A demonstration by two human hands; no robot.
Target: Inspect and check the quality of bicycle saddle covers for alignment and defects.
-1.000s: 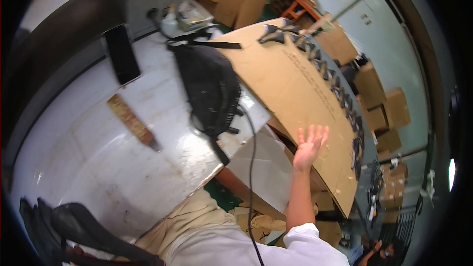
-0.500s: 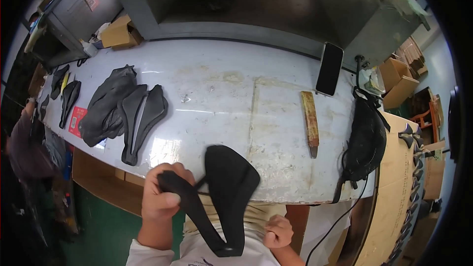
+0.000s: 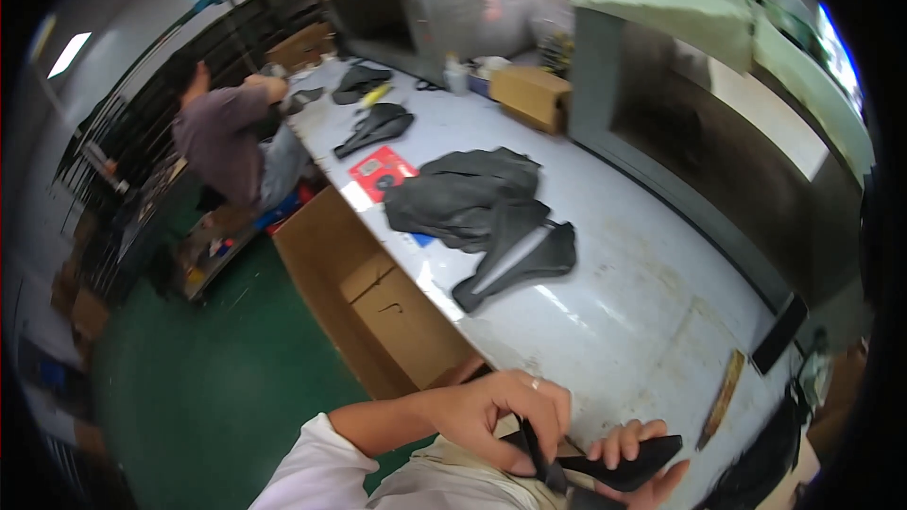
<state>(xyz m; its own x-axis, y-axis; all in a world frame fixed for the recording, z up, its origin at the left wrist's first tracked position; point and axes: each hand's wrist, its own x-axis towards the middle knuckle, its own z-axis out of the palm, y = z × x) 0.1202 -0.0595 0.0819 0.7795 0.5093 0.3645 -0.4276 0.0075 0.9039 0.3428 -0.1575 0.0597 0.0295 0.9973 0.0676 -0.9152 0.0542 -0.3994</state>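
Black saddle (image 3: 642,464) in both hands, held low in front of the white shirt at the near edge of the desk (image 3: 628,331). The left hand (image 3: 501,416) is curled, thumb and fingers pinched on one end; the right hand (image 3: 629,442) is partly closed round the other, fingers over the top. On the desk, a dark grey saddle (image 3: 540,260) lies against crumpled grey covers (image 3: 453,196), a red card (image 3: 380,170) just beside them.

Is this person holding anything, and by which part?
A smooth, black, flat-faced piece: the left hand pinches a narrow strip, the right hand grips its broader part. Which ends these are is unclear.
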